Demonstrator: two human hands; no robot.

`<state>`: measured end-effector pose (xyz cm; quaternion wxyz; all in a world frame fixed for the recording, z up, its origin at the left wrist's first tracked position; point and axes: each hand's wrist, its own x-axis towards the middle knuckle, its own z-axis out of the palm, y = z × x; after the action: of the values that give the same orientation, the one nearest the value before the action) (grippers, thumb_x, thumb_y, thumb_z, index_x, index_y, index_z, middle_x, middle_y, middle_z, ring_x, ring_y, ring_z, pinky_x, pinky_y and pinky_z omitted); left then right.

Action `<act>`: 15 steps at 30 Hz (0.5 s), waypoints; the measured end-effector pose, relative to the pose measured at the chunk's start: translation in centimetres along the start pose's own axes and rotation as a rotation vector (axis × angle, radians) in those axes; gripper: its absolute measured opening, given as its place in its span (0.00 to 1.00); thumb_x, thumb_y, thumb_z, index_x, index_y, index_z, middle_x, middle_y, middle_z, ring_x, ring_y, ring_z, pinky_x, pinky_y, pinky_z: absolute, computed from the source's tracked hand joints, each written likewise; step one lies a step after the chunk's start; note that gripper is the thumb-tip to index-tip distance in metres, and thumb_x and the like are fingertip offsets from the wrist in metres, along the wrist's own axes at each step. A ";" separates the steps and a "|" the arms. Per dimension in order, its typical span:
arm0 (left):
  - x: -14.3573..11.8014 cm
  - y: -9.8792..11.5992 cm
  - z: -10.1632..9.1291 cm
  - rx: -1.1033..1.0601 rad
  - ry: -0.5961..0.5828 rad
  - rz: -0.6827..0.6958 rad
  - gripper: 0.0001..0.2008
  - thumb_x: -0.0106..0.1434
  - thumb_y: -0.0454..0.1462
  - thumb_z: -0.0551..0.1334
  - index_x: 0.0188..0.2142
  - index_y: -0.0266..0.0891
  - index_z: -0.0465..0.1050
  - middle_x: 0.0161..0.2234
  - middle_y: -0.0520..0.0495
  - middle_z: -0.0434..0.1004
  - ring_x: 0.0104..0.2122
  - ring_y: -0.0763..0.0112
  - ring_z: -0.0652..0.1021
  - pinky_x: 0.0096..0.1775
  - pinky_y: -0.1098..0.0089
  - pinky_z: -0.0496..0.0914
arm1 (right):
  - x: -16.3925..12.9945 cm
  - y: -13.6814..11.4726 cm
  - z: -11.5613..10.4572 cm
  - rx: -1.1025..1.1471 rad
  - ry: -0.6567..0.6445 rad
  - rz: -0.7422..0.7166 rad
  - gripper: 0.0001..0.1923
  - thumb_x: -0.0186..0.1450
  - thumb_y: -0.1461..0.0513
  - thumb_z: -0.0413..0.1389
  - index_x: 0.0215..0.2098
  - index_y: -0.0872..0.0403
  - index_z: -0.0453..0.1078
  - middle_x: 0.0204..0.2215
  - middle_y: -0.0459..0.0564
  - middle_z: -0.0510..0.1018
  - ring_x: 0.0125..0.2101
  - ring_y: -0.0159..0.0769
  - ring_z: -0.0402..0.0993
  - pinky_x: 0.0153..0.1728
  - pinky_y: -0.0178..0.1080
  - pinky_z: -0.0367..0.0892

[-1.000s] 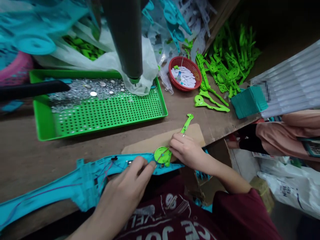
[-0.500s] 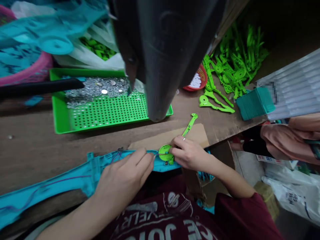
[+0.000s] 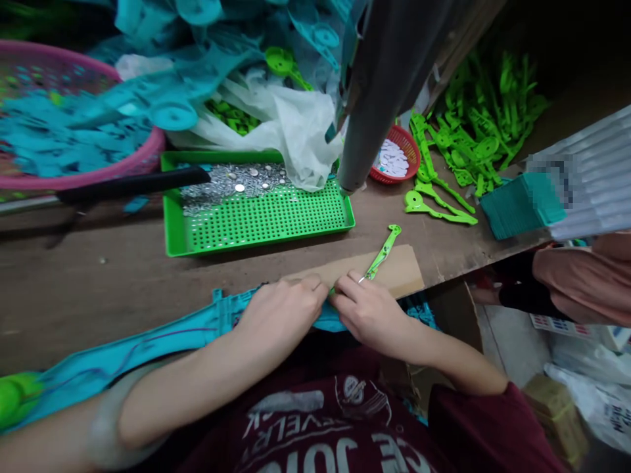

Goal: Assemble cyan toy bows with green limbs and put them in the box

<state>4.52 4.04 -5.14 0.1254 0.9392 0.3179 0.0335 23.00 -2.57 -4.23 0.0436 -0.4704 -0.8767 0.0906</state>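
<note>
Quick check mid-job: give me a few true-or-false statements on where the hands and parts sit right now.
1. Both hands meet on the long teal part. True.
2. The green tray holds small silver pieces. True.
3. The red basket sits left of the tray. False: it is to the right.
4. The left hand is lifted clear of the bench. False: it rests on the teal part.
5. The right hand covers one end of a green lever. True.

A small toy-assembly workshop: a worn wooden desk (image 3: 73, 276) crowded with heaps of identical green plastic parts (image 3: 483, 131), teal plastic parts (image 3: 64, 125) and a green tray (image 3: 256, 223) of metal discs.
</note>
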 end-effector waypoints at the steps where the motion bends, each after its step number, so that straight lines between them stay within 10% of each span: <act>1: 0.1 -0.4 -0.3 -0.056 -0.020 0.001 0.11 0.64 0.30 0.55 0.28 0.41 0.73 0.24 0.49 0.76 0.20 0.66 0.76 0.20 0.69 0.56 | -0.2 -0.2 -0.1 0.005 -0.008 0.005 0.07 0.70 0.66 0.53 0.35 0.57 0.72 0.35 0.55 0.73 0.37 0.42 0.63 0.34 0.43 0.65; 6: -0.2 -2.4 -2.1 -0.477 -0.029 -0.005 0.13 0.69 0.37 0.56 0.30 0.41 0.76 0.27 0.51 0.79 0.27 0.70 0.79 0.30 0.72 0.68 | -0.6 -1.2 -0.6 -0.008 -0.049 0.056 0.11 0.70 0.64 0.54 0.46 0.61 0.74 0.41 0.58 0.74 0.42 0.46 0.65 0.38 0.47 0.69; 15: -3.5 -0.2 -0.6 0.084 0.158 0.442 0.16 0.68 0.28 0.49 0.31 0.39 0.73 0.33 0.45 0.78 0.30 0.64 0.76 0.31 0.66 0.67 | -0.6 -1.4 -0.8 0.009 -0.136 0.072 0.12 0.71 0.63 0.53 0.47 0.63 0.74 0.43 0.59 0.74 0.45 0.47 0.66 0.40 0.47 0.70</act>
<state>1.59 2.21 -4.59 0.0504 0.9848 0.1145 0.1204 22.35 -3.73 -3.20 -0.0173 -0.4942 -0.8597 0.1280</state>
